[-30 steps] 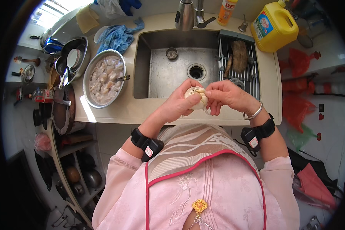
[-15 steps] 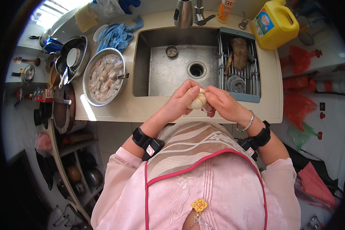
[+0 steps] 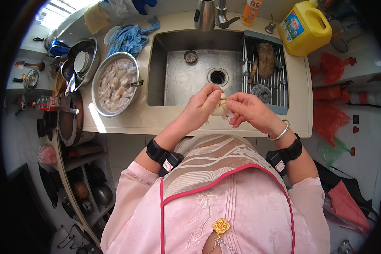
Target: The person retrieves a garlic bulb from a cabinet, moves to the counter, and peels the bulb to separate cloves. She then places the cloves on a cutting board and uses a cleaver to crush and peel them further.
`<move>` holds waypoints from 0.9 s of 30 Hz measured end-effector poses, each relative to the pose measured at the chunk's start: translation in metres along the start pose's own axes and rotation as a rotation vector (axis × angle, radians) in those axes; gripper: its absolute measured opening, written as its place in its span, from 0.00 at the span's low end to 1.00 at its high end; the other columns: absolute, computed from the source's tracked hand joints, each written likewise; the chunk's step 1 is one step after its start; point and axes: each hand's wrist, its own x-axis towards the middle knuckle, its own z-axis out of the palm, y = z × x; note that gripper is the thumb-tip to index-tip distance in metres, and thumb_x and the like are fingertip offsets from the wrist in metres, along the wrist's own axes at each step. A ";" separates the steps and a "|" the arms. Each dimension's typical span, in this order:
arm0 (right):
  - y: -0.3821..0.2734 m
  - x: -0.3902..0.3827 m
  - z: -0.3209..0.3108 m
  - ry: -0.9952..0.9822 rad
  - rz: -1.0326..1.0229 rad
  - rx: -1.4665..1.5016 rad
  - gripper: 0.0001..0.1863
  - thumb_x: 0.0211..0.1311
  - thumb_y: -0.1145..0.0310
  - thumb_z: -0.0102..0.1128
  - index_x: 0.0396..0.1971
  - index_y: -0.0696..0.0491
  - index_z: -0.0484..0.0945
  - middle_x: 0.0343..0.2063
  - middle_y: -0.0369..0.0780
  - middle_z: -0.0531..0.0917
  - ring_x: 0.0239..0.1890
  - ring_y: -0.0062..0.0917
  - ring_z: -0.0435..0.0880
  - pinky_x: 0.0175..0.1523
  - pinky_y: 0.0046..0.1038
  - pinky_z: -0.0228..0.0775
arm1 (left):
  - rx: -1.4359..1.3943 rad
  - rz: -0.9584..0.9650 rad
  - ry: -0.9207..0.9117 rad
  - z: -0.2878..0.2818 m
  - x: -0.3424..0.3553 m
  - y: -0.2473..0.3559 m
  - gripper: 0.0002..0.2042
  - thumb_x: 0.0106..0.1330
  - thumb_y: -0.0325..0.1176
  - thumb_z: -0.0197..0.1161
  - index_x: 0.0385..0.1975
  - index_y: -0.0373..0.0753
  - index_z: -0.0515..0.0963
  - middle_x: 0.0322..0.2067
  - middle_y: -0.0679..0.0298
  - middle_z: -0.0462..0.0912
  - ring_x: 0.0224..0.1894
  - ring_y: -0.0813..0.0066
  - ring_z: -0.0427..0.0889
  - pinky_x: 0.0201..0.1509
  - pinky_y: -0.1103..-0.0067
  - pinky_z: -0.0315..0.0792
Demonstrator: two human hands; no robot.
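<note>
Just in front of the sink's near edge, my left hand (image 3: 201,106) grips a pale garlic bulb (image 3: 219,110), thumb on top. Its cloves show as separate ridges on the side facing right. My right hand (image 3: 252,111) is at the bulb's right side, thumb and forefinger pinched together on its papery skin. A loose whitish flap of garlic skin (image 3: 230,114) hangs below those fingertips. The left fingers behind the bulb are partly hidden.
The steel sink (image 3: 182,78) holds a small round dish (image 3: 190,56). A rack (image 3: 264,36) with brushes and a scourer spans its right side. At left stand a metal bowl (image 3: 94,91) of pale meat pieces and a blue cloth (image 3: 127,39). A yellow jug (image 3: 311,34) stands back right.
My right hand has drawn slightly right, away from the bulb, its fingers less wrapped around it. Skin now hangs loose, and the left hand has tilted the bulb.
</note>
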 end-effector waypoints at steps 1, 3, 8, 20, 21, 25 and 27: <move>0.001 0.000 0.000 0.005 0.022 0.060 0.20 0.66 0.58 0.57 0.44 0.61 0.72 0.34 0.40 0.79 0.29 0.19 0.80 0.32 0.21 0.76 | 0.012 -0.005 -0.016 0.000 0.000 0.001 0.14 0.73 0.42 0.47 0.40 0.36 0.72 0.27 0.65 0.76 0.26 0.80 0.74 0.28 0.81 0.68; 0.006 0.001 0.003 -0.011 0.029 0.194 0.20 0.65 0.59 0.58 0.45 0.61 0.71 0.36 0.42 0.79 0.31 0.21 0.81 0.32 0.22 0.77 | 0.052 -0.062 -0.049 -0.001 -0.001 0.003 0.13 0.72 0.41 0.48 0.40 0.35 0.71 0.27 0.61 0.78 0.28 0.75 0.77 0.31 0.77 0.70; 0.022 0.007 0.005 -0.062 0.115 0.318 0.15 0.64 0.65 0.56 0.43 0.61 0.71 0.35 0.41 0.78 0.31 0.24 0.81 0.32 0.25 0.78 | 0.223 0.015 -0.150 0.000 -0.002 0.002 0.14 0.72 0.41 0.50 0.41 0.34 0.71 0.28 0.52 0.80 0.31 0.62 0.81 0.36 0.71 0.72; 0.034 -0.002 0.006 -0.004 0.004 0.009 0.16 0.67 0.66 0.53 0.48 0.61 0.72 0.36 0.40 0.79 0.34 0.20 0.80 0.33 0.21 0.77 | -0.107 -0.118 -0.157 0.002 -0.017 -0.029 0.15 0.74 0.43 0.47 0.39 0.36 0.68 0.29 0.67 0.73 0.32 0.82 0.68 0.36 0.82 0.67; 0.033 -0.003 0.006 0.032 -0.068 -0.110 0.16 0.67 0.66 0.53 0.49 0.61 0.72 0.35 0.40 0.80 0.34 0.19 0.80 0.33 0.21 0.77 | -0.150 -0.112 -0.158 0.002 -0.018 -0.029 0.14 0.74 0.43 0.47 0.38 0.36 0.68 0.29 0.69 0.72 0.32 0.83 0.67 0.35 0.83 0.66; 0.029 -0.004 0.008 0.028 -0.149 -0.116 0.16 0.66 0.66 0.56 0.47 0.61 0.72 0.31 0.38 0.81 0.32 0.17 0.80 0.31 0.19 0.76 | -0.133 -0.108 -0.185 0.001 -0.021 -0.025 0.15 0.74 0.42 0.45 0.36 0.36 0.68 0.29 0.69 0.71 0.33 0.84 0.67 0.36 0.83 0.66; 0.030 -0.006 0.010 0.048 -0.164 -0.163 0.15 0.65 0.65 0.57 0.45 0.60 0.73 0.29 0.37 0.82 0.30 0.16 0.80 0.30 0.19 0.75 | -0.100 -0.105 -0.200 0.001 -0.021 -0.024 0.15 0.74 0.42 0.45 0.36 0.36 0.69 0.29 0.69 0.71 0.33 0.84 0.67 0.36 0.83 0.66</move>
